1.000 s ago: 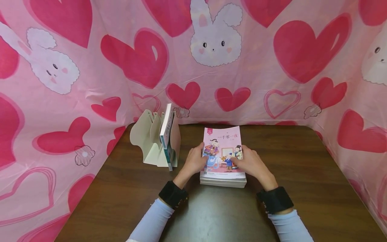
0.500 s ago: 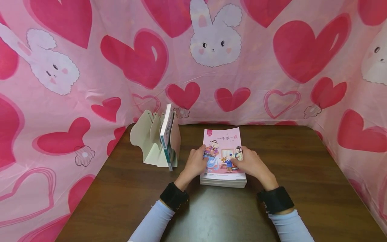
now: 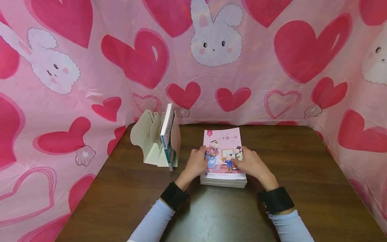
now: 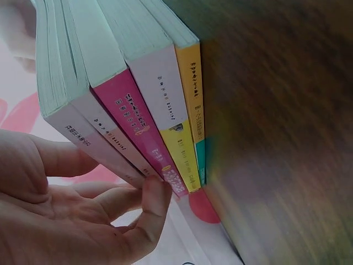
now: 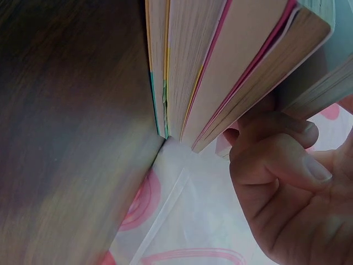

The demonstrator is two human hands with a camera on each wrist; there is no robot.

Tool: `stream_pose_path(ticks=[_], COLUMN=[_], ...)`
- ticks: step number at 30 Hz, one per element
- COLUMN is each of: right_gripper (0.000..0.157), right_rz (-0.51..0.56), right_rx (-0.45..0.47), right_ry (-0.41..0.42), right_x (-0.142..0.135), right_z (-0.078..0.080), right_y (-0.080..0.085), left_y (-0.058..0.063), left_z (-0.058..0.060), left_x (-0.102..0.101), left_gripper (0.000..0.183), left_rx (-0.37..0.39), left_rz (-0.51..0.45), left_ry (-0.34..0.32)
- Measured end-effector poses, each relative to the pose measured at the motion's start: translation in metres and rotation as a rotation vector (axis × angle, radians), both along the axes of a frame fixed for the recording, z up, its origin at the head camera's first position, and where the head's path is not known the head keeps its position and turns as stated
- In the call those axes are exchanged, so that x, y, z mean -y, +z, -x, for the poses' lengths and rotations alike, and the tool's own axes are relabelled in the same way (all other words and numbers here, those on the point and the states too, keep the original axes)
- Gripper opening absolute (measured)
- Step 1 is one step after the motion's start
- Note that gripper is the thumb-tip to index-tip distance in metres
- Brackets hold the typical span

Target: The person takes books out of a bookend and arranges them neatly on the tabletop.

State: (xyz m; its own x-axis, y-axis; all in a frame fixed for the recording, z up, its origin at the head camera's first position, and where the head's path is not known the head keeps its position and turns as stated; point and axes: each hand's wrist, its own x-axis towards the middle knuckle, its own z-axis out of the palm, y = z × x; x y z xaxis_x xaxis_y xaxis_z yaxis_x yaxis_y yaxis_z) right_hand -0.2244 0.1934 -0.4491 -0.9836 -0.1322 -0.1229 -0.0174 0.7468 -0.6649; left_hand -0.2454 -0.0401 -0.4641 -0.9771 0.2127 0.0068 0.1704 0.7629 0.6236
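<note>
A pink picture-covered book (image 3: 223,153) lies on top of a stack of books (image 3: 223,183) on the table. My left hand (image 3: 196,163) holds the top book at its spine side, thumb by the cover's edge. In the left wrist view its curled fingertips touch the spines near the magenta book (image 4: 149,132). My right hand (image 3: 254,164) grips the opposite edge, thumb on the cover. Its bent fingers (image 5: 276,160) sit beneath the top book in the right wrist view, where a gap separates that book from the ones below.
Left of the stack stands a cream book rack (image 3: 151,141) with an upright book (image 3: 167,137) in its right slot. The brown wooden table (image 3: 302,168) meets a pink heart-and-rabbit cloth (image 3: 257,70) at the back and sides.
The top book has shifted slightly toward me, and its far edge sits a little lower. My left hand has slid slightly to the right; my right hand has barely moved.
</note>
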Motion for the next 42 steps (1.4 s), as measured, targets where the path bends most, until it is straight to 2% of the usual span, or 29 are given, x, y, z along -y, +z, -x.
stream_pose_path(ticks=[7,18,31,42], right_gripper=[0.080,0.075,0.080,0.082], right_rz=[-0.019,-0.079,-0.107,-0.114], right_rx=[0.003,-0.036,0.004,0.020], right_ry=[0.008,0.036,0.040,0.039], right_x=[-0.0003,-0.0032,-0.0020,-0.0013], right_z=[-0.0007,-0.0020,-0.0019,-0.0008], right_y=[0.0000,0.0007,0.0014,-0.0009], left_y=[-0.0007,-0.0013,-0.0024,-0.0019], left_z=[0.0005,0.0006,0.0013,0.0010], left_x=[0.0013,0.0020,0.0030,0.0080], left_gripper=[0.057,0.058,0.059,0.057], left_rx=[0.021,0.056,0.060,0.061], left_rz=[0.019,0.004,-0.011,-0.064], left_ry=[-0.036,-0.049,-0.055,-0.094])
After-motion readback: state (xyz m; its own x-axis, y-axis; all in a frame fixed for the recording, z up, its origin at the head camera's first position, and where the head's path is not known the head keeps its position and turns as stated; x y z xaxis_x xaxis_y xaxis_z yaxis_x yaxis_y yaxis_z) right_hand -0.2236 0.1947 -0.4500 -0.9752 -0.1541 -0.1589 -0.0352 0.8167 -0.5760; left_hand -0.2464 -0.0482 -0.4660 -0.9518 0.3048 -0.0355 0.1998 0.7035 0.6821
